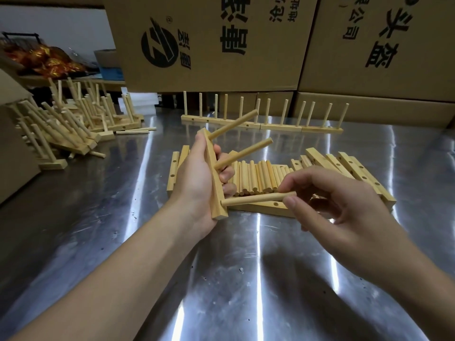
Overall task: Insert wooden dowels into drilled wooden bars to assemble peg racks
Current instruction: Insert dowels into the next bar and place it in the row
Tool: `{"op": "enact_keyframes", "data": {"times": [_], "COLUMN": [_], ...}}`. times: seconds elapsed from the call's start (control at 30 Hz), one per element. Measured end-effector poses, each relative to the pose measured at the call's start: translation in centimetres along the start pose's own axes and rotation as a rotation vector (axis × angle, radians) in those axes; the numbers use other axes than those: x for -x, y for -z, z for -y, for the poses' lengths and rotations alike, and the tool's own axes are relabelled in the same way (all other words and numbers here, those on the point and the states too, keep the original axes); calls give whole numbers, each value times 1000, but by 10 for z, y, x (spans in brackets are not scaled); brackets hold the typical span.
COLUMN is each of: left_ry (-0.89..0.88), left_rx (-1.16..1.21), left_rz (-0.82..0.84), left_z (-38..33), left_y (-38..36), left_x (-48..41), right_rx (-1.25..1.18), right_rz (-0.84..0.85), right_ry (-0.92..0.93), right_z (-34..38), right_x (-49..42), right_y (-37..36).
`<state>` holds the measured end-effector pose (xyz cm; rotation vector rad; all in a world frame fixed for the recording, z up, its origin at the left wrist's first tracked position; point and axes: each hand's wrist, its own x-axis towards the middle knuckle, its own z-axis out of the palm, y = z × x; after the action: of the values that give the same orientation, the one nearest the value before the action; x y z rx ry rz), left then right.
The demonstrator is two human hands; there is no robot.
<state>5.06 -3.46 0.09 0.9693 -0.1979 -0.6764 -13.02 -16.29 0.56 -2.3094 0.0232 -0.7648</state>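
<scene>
Left hand [197,179] grips bar [213,168], right hand [339,203] pinches dowel [253,199] before Chinese-lettered boxes [209,45].

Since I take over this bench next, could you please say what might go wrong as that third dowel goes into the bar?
The dowel pinched by the right hand meets the bar near its lower end; entering crooked, it could jam or stand askew. The left hand grips the bar mid-air, so pushing may twist it.

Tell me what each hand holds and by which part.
The left hand grips the wooden bar around its middle. The right hand pinches a dowel near its outer end; the dowel's other end meets the bar's lower end.
</scene>
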Motion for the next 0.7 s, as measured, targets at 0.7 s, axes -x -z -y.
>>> {"op": "enact_keyframes", "data": {"times": [0.7], "left_ry": [-245], "left_rx": [-258], "left_rz": [194], "left_z": [21], "left_y": [-16], "left_x": [21], "right_rx": [-53], "right_rz": [148], "right_ry": [-159], "right_z": [0], "right_x": [4], "right_y": [-29]}}
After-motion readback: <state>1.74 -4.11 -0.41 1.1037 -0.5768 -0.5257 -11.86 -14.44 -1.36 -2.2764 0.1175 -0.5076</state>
